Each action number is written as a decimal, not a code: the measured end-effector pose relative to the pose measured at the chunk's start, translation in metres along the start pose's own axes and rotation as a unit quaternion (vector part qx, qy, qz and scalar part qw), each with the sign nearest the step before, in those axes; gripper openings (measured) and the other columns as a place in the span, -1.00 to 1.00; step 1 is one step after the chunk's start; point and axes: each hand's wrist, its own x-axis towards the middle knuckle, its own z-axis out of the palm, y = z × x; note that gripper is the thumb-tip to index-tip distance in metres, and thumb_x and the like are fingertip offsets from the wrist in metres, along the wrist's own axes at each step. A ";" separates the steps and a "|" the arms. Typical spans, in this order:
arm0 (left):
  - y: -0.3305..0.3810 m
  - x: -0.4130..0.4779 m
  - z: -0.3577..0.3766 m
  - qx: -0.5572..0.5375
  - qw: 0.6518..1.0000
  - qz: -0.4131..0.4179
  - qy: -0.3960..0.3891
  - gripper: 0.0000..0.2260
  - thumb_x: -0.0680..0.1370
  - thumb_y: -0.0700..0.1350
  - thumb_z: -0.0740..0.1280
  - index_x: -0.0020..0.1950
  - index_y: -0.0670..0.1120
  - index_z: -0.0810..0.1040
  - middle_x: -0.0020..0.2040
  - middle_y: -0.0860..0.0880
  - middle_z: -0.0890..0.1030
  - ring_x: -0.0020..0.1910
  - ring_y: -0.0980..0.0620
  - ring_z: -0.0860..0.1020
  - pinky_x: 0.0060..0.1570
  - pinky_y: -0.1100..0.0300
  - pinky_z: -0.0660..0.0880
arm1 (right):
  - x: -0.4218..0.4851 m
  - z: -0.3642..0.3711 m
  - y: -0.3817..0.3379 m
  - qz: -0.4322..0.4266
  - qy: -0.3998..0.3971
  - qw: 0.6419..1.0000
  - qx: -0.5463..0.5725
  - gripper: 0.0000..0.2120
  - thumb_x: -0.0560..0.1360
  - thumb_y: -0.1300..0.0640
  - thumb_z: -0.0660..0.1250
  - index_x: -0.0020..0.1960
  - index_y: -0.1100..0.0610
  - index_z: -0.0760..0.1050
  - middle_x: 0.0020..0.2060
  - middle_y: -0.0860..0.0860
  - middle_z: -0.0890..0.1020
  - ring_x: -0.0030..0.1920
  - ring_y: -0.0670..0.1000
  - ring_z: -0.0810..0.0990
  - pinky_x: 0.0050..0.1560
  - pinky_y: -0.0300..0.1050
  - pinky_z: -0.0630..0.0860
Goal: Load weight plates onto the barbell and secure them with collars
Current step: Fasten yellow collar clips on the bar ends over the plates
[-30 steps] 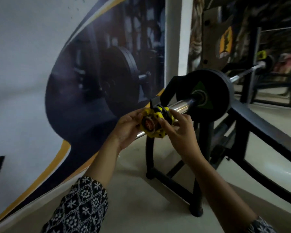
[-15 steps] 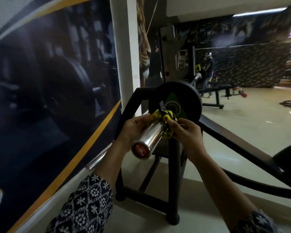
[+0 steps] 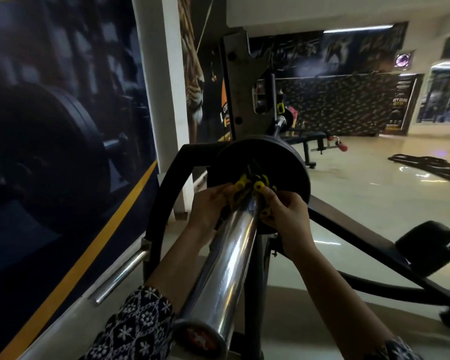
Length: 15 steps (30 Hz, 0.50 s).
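Yellow collar (image 3: 255,196), frame centre, gripped by left hand (image 3: 208,206) and right hand (image 3: 286,211) against weight plate (image 3: 278,165) on barbell sleeve (image 3: 231,258). Risk: lever left unlatched, plate slippage likely.

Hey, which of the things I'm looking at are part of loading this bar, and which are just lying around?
In the job: barbell sleeve, weight plate, yellow collar, left hand and right hand gripping it.
Lying about: bench, red-tipped handle, chrome peg by the wall, dark gear on the floor.
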 end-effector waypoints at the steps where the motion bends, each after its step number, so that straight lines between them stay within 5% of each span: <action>1: -0.003 0.001 0.000 -0.012 1.000 0.007 -0.003 -0.91 0.42 -0.07 0.38 -0.25 0.08 0.66 -0.30 0.08 0.67 -0.21 0.11 0.62 -0.14 0.25 0.53 | 0.003 0.003 -0.002 0.014 0.003 1.000 0.004 -0.30 0.26 -0.28 0.43 0.16 0.21 0.45 0.00 0.16 0.62 -0.03 0.06 0.65 -0.12 0.01 0.63; 4: -0.004 0.000 0.003 -0.024 0.999 0.034 0.000 -0.85 0.31 0.04 0.39 -0.17 0.07 0.65 -0.26 0.08 0.68 -0.18 0.13 0.63 -0.15 0.30 0.53 | 0.015 0.014 -0.018 0.108 0.034 0.993 -0.032 0.16 -0.04 -0.49 0.44 0.33 0.21 0.25 0.18 0.14 0.51 0.09 0.12 0.57 -0.08 0.12 0.62; 6: -0.006 0.006 -0.004 -0.022 0.998 0.051 -0.024 -0.77 0.33 0.05 0.40 -0.07 0.03 0.65 -0.16 0.01 0.69 -0.08 0.05 0.64 -0.05 0.20 0.54 | 0.022 0.025 -0.029 0.156 0.079 0.982 -0.070 0.30 -0.08 -0.50 0.43 0.42 0.14 0.02 0.28 0.15 0.35 0.19 0.19 0.47 -0.02 0.19 0.58; 9: -0.001 0.003 -0.001 -0.013 0.997 0.064 -0.028 -0.78 0.44 -0.07 0.38 0.06 -0.08 0.63 -0.11 -0.04 0.68 -0.09 0.07 0.64 -0.08 0.28 0.53 | 0.025 0.025 -0.039 0.184 0.093 0.973 -0.102 0.28 0.01 -0.46 0.42 0.44 0.18 -0.07 0.34 0.18 0.24 0.25 0.22 0.40 0.07 0.22 0.53; 13: -0.007 0.009 -0.008 0.004 0.996 0.072 -0.051 -0.71 0.32 0.18 0.39 -0.03 0.10 0.65 -0.11 0.00 0.69 -0.04 0.03 0.64 0.04 0.02 0.55 | 0.023 0.032 -0.035 0.140 0.129 0.976 -0.108 0.22 0.04 -0.49 0.36 0.41 0.27 0.07 0.26 0.18 0.35 0.19 0.18 0.45 0.15 0.15 0.50; 15: -0.011 0.013 -0.008 0.014 0.995 0.081 -0.050 -0.71 0.28 0.27 0.41 -0.08 0.20 0.64 -0.10 0.02 0.69 -0.03 0.04 0.63 0.07 -0.04 0.54 | 0.020 0.028 -0.032 0.119 0.137 0.982 -0.059 0.01 0.19 -0.45 0.31 0.32 0.29 0.26 0.13 0.18 0.51 0.09 0.15 0.54 0.12 0.11 0.52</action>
